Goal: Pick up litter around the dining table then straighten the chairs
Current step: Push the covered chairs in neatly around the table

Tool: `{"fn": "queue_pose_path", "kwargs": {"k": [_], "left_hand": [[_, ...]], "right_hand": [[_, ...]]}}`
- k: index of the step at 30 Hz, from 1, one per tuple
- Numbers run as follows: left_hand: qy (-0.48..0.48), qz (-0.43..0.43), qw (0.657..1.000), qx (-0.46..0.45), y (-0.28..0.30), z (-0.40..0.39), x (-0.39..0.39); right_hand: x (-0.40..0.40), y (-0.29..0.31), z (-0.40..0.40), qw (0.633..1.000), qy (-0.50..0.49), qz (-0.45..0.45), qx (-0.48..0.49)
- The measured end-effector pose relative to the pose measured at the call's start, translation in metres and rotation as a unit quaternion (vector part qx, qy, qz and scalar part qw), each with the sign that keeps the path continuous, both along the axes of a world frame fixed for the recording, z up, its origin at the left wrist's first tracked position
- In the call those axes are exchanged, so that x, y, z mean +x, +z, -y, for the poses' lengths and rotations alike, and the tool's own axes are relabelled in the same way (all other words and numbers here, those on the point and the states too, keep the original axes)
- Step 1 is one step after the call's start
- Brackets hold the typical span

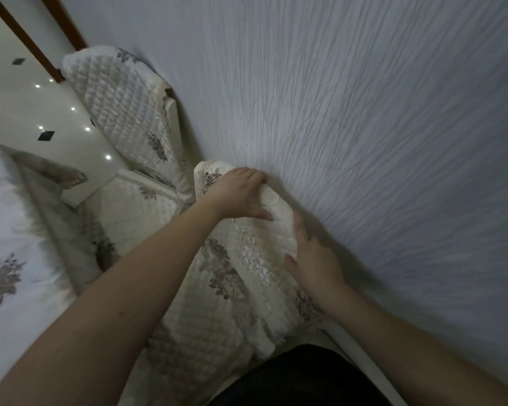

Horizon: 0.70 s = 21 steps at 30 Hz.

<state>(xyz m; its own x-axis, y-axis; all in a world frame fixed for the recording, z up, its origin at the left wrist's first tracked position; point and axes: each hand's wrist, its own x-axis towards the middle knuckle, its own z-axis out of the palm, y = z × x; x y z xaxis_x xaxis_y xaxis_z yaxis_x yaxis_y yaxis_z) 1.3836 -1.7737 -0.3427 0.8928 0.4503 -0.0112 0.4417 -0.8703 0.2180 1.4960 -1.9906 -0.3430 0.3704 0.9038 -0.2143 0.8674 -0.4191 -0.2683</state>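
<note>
we are on the chair-straightening part of the task, with both hands on the top rail of the near chair (235, 276), whose quilted floral cover runs down toward us. the chair back stands right against the textured wall (364, 127), its top edge touching or nearly touching it; we cannot tell which.

our left hand (241, 193) curls over the far end of the top edge, fingers wrapped behind the rail and thumb lying along the front, so it grips the covered back. our right hand (311, 259) lies on the near part of the same edge with fingers fairly straight, pressing the fabric rather than clutching it.

to do this well, we judge the right hand should close round the rail too, so the pull comes evenly from both ends and the chair does not swivel. the loose cover may slide over the frame, so we should grip through it to the wood. a second covered chair (123, 112) stands further along the wall, a useful line to match. the tablecloth (3, 230) edge shows at left. no litter is visible.
</note>
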Motion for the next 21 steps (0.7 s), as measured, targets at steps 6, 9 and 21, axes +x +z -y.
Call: {"fn": "queue_pose_path", "kwargs": {"k": [6,9,21], "left_hand": [[0.003,0.042,0.999,0.026,-0.003,-0.002,-0.028],[0.030,0.036,0.999,0.022,0.000,-0.009,-0.045],[0.083,0.044,0.995,0.030,-0.006,-0.016,-0.117]], "right_hand": [[-0.015,0.005,-0.005,0.999,0.026,-0.009,0.015],[-0.023,0.007,-0.018,0.998,0.044,-0.033,0.014],[-0.073,0.004,-0.039,0.994,0.101,-0.046,0.014]]}}
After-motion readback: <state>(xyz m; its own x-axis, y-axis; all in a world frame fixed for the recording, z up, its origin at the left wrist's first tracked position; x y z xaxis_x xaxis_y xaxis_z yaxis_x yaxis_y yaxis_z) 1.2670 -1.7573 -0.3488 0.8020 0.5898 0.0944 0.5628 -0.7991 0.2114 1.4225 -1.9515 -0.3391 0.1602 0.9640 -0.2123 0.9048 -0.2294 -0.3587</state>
